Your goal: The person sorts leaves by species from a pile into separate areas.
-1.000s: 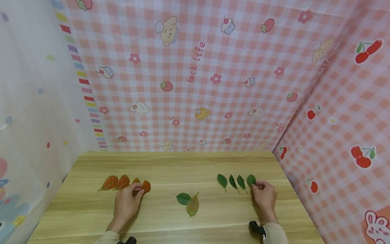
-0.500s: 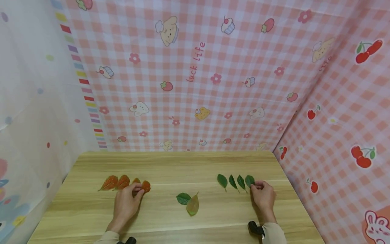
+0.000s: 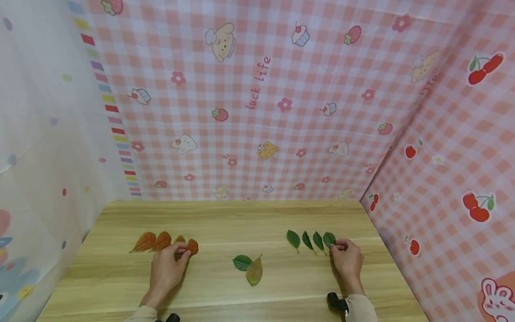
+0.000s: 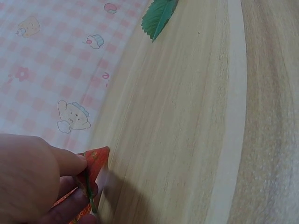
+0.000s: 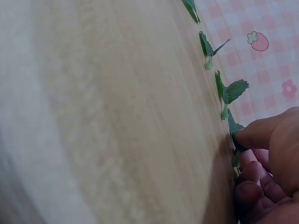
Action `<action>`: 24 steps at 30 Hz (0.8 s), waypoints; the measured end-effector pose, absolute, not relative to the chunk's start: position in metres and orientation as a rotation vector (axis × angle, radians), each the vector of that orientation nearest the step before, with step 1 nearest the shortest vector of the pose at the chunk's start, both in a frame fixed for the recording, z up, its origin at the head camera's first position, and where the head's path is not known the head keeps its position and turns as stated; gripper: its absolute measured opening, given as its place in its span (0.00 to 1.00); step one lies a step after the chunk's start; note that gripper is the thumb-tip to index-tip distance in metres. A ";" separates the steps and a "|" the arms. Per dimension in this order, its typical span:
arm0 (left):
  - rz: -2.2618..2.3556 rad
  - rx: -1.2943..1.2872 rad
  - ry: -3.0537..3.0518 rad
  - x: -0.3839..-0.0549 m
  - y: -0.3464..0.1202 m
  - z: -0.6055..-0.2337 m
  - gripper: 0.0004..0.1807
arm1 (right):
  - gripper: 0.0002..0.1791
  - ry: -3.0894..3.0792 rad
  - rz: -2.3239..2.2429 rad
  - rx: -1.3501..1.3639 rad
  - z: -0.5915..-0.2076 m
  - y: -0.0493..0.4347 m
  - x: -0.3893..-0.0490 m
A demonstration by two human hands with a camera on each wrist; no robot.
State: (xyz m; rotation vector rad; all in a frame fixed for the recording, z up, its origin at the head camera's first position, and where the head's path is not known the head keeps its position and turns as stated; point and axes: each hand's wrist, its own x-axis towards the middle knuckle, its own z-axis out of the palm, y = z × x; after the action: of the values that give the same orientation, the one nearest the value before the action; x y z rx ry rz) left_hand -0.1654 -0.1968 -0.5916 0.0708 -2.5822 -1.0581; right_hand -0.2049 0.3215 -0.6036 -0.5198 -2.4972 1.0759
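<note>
My left hand pinches a red-orange leaf between thumb and fingers, at the right end of a row of reddish leaves. In the left wrist view this red leaf looks folded, its green stem hanging by the fingers. On the other side, my right hand pinches a green leaf by its lower edge, at the right end of a row of green leaves. The right wrist view has the thumb over that leaf, close to the tabletop, with the other fingers curled beneath.
Two larger red leaves and a partly hidden orange one lie left. Three green leaves lie right. Mid-table, a yellow-brown leaf overlaps a serrated green leaf. Printed cloth surrounds the wooden table.
My right hand has slid slightly left with the green leaf, bringing it closer to the neighbouring leaf in the row. The left hand stays almost in place with the red leaf.
</note>
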 end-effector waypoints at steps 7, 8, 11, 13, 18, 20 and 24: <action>-1.058 0.079 -2.583 -0.166 -0.197 -0.592 0.08 | 0.09 -2.485 1.092 -0.531 -0.603 0.321 -0.204; -1.058 0.081 -2.587 -0.166 -0.197 -0.592 0.08 | 0.09 -2.484 1.093 -0.535 -0.603 0.321 -0.204; -1.061 0.084 -2.596 -0.167 -0.197 -0.592 0.08 | 0.09 -2.481 1.097 -0.543 -0.604 0.321 -0.205; -1.058 0.082 -2.598 -0.167 -0.198 -0.592 0.09 | 0.09 -2.479 1.101 -0.545 -0.604 0.322 -0.205; -1.053 0.077 -2.596 -0.167 -0.198 -0.591 0.09 | 0.10 -2.479 1.114 -0.543 -0.603 0.322 -0.205; -1.051 0.073 -2.592 -0.167 -0.198 -0.590 0.09 | 0.11 -2.482 1.116 -0.542 -0.602 0.322 -0.204; -1.047 0.065 -2.582 -0.167 -0.198 -0.590 0.09 | 0.12 -2.484 1.120 -0.541 -0.602 0.322 -0.204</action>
State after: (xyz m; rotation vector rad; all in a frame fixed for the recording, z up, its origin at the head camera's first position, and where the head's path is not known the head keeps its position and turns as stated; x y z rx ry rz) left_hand -0.1671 -0.1983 -0.5898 0.0652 -2.5823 -1.0465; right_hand -0.2042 0.3218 -0.6021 -0.5412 -2.4839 1.1203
